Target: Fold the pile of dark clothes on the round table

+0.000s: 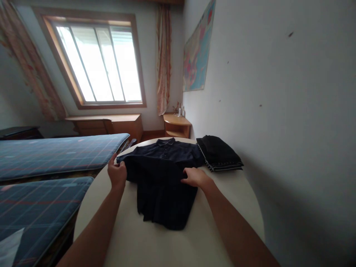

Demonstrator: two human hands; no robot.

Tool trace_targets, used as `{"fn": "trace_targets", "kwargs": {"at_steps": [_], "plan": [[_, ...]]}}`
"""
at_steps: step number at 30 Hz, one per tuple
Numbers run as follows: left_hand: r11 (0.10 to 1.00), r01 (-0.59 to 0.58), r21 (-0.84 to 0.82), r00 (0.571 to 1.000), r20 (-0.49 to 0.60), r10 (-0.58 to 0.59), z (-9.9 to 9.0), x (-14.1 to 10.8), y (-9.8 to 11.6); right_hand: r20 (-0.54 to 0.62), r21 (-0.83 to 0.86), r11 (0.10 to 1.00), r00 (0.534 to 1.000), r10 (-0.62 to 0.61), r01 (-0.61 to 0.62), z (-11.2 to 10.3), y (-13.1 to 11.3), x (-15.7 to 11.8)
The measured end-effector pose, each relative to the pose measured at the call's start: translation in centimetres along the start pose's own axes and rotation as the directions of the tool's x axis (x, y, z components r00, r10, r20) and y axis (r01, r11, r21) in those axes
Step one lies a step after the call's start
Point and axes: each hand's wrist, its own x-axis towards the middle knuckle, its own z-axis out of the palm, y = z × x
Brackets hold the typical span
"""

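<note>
A dark navy polo shirt lies spread on a round cream table, its collar at the far side and its hem towards me. My left hand grips the shirt at its left sleeve edge, thumb and fingers closed on the cloth. On the other side, my right hand pinches the fabric near the middle right of the shirt. A fold of cloth runs between both hands across the chest. The fingertips are partly hidden by the cloth.
A stack of folded dark clothes sits at the table's back right, beside a white wall. Plaid mattresses lie to the left. A wooden desk and a corner shelf stand beyond, below the window.
</note>
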Motion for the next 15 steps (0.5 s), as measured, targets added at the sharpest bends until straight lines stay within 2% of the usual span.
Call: {"fn": "trace_targets", "kwargs": {"at_steps": [2,3,5,6,8,11,15], "plan": [[0.979,-0.173,0.107,0.985,0.014,0.173,0.2,-0.4,0.1,-0.040,-0.081,0.995,0.997,0.060,-0.063,-0.1,-0.8,-0.3],[0.949,-0.272,0.160,0.962,0.051,0.267,0.4,-0.9,0.2,-0.075,-0.099,0.992,0.994,0.075,-0.083,-0.1,-1.4,-0.4],[0.867,-0.430,0.253,0.901,0.178,0.395,1.0,-2.2,0.2,-0.147,-0.095,0.991,0.986,0.077,-0.091,0.2,-2.8,-0.7],[0.829,-0.482,0.284,0.871,0.254,0.420,1.4,-2.9,0.0,-0.172,-0.082,0.993,0.983,0.066,-0.081,0.5,-3.5,-0.8],[0.788,-0.537,0.302,0.823,0.394,0.409,2.3,-4.5,-0.8,-0.186,-0.052,0.998,0.982,0.030,-0.040,1.2,-4.8,-0.9],[0.767,-0.564,0.308,0.754,0.570,0.326,3.4,-6.0,-2.7,-0.117,0.009,1.000,0.993,-0.020,0.021,2.8,-6.2,-0.6],[0.762,-0.583,0.281,0.675,0.690,0.261,4.1,-5.6,-4.6,0.048,0.036,0.999,0.999,-0.026,0.024,4.9,-7.3,0.4]]}}
